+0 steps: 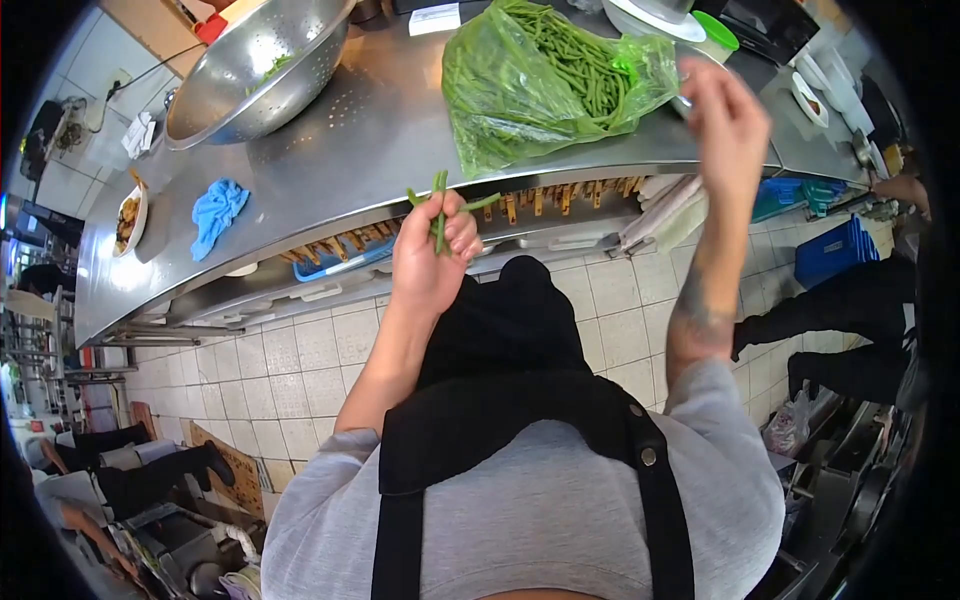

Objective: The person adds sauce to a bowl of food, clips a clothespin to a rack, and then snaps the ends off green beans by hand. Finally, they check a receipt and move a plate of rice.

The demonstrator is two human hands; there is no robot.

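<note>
My left hand (425,262) is closed around a few green beans (439,212), whose ends stick out between the fingers just off the counter's front edge. My right hand (728,120) is raised at the right end of a green plastic bag (500,95). Motion blurs its fingers, so whether they hold anything cannot be made out. The bag lies on the counter, its top spread and full of green beans (590,80). A large metal colander (215,105) stands at the left with a few green pieces (277,66) inside.
The steel counter (350,165) curves across in front of me. On its left are a blue cloth (218,215) and a dish of food (130,222). Clothespins (560,198) line the shelf below. People's legs (840,310) show at right, near a blue bin (836,252).
</note>
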